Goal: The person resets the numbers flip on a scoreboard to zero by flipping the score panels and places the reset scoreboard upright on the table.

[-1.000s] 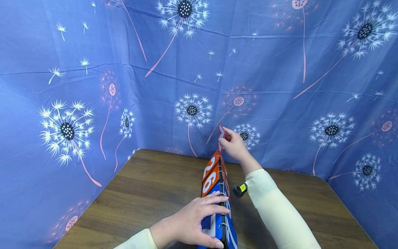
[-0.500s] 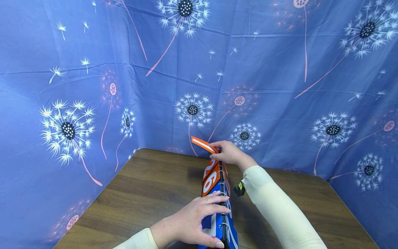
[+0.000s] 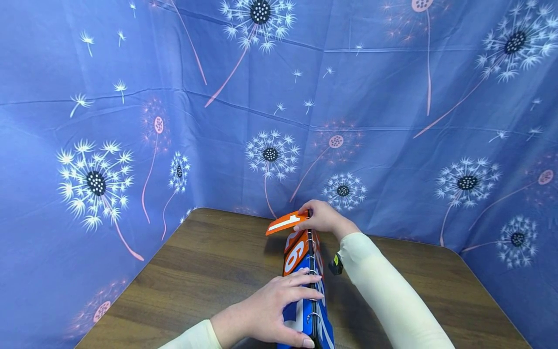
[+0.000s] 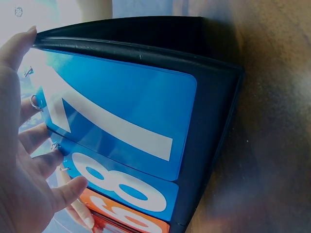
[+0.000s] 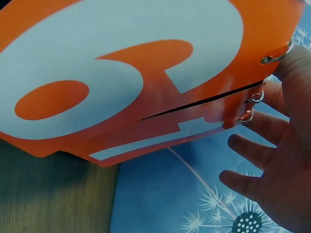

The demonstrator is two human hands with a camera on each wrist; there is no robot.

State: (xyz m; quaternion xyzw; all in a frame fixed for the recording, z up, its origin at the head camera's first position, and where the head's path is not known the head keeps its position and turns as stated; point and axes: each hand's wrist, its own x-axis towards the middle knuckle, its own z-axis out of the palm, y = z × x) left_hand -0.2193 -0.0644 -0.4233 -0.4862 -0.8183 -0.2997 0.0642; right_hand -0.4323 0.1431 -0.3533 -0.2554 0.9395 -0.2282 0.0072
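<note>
A flip scoreboard (image 3: 294,257) stands like a tent on the table, with orange cards at its far end and blue cards nearer. White digits mark the cards, and metal rings run along its black top edge. My left hand (image 3: 274,305) holds the near end, thumb at the end of the ridge and fingers bent over it. At the far end, my right hand (image 3: 321,218) holds an orange number card (image 3: 279,225) showing a 1 near its ringed edge, between thumb and fingers. That card slants out to the left over the card with a 2. In the right wrist view, several fingers (image 5: 250,150) spread loosely.
The brown wooden table (image 3: 209,261) extends to both sides of the scoreboard. Behind it hangs a blue cloth (image 3: 226,169) printed with dandelions. A small black object with a yellow label (image 3: 335,264) sits at the right sleeve's cuff.
The right hand has swung the number card over the top from upright to the left side, and the card has tilted lower. The left hand has stayed in place.
</note>
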